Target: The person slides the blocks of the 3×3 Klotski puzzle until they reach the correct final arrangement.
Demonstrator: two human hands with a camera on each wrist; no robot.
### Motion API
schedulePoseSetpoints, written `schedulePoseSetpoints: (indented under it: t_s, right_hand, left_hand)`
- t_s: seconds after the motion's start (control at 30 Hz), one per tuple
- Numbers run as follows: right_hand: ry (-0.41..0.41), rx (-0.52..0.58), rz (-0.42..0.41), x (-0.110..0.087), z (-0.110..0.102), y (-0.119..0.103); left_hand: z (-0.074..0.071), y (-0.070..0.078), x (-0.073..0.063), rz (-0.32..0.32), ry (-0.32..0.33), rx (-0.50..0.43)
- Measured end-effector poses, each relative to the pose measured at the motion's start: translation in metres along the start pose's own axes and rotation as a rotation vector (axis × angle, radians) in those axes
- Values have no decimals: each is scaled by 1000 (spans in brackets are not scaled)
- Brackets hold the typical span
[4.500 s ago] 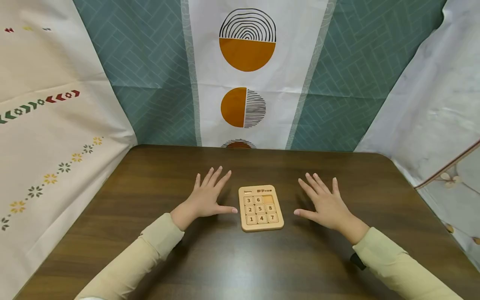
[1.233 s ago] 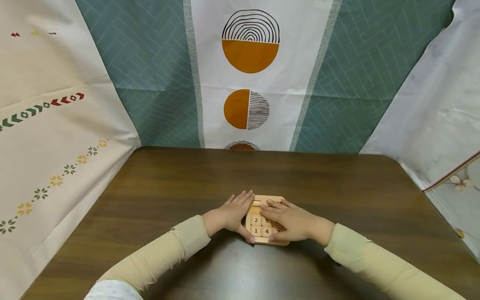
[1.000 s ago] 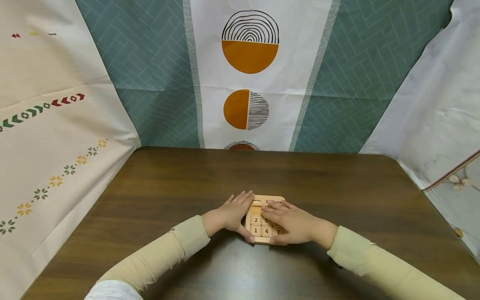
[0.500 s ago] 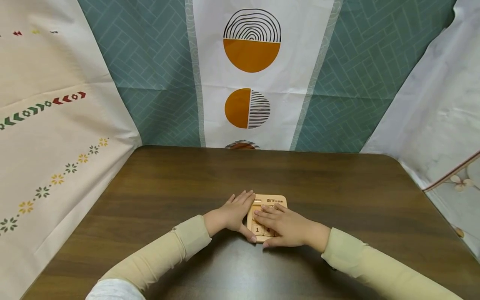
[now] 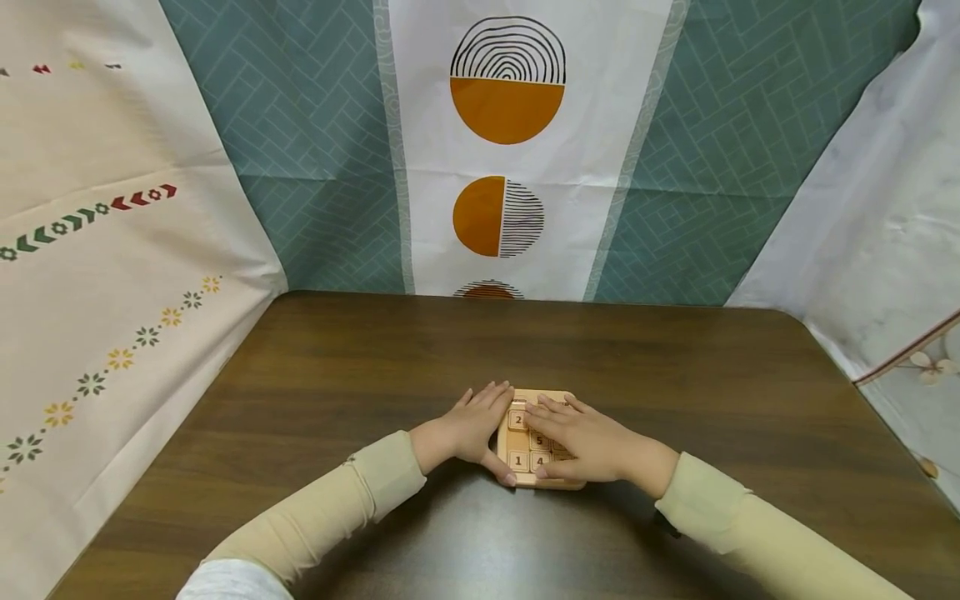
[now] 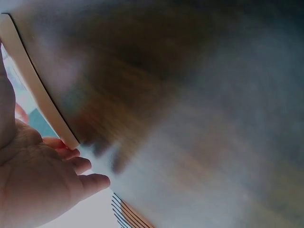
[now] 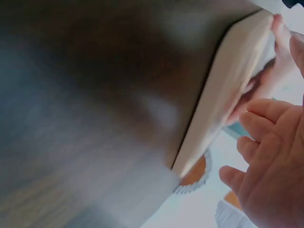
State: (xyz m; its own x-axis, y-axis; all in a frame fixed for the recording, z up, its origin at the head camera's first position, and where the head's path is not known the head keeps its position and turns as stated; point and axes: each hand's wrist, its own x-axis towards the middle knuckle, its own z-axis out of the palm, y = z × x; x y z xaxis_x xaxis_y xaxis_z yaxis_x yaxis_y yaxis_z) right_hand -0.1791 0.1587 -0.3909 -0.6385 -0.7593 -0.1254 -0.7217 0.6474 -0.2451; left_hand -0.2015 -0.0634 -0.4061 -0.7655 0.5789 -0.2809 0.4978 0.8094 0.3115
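A pale wooden number slide puzzle (image 5: 528, 482) lies flat on the table. Tile 2 (image 5: 517, 419) is in its top left cell; below it a vacant cell shows, then tile 1 (image 5: 517, 461). Tiles 5 (image 5: 538, 441) and 4 (image 5: 539, 461) stand in the middle column. My left hand (image 5: 475, 431) braces the left edge, straight fingers at the upper corner and thumb at the lower. My right hand (image 5: 592, 440) lies over the right side with extended fingers, fingertips beside tile 2, hiding the other tiles. Both wrist views show the puzzle's side edge (image 6: 38, 85) near the fingers.
The dark wooden table (image 5: 360, 358) extends around the puzzle. Behind it hangs a green and white patterned cloth (image 5: 330, 208). Light cloths border the left and right sides. A small dark object is partly visible under the right sleeve (image 5: 705, 504).
From apart, both hands have come onto the puzzle. Tile 2 has slid up from the middle row into the top left cell. My right hand shifted left over the tiles, then back right.
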Motion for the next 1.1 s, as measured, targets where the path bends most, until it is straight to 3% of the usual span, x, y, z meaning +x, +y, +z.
schedulePoseSetpoints:
  t_s: [0.2,0.43,0.7,1.1]
  right_hand:
    - [43,12,-23,-20,-5,-8]
    - [2,-32,-103,-30,3,-28]
    - [-31,-69,-123,-32,10,-41]
    - [-3,-178,-89,-21,16,-36]
  left_hand:
    - [-3,0,-1,-6,3,14]
    - [-1,-1,-1,1,5,6]
    - [3,-1,1,7,6,9]
    - [2,0,1,14,-3,-13]
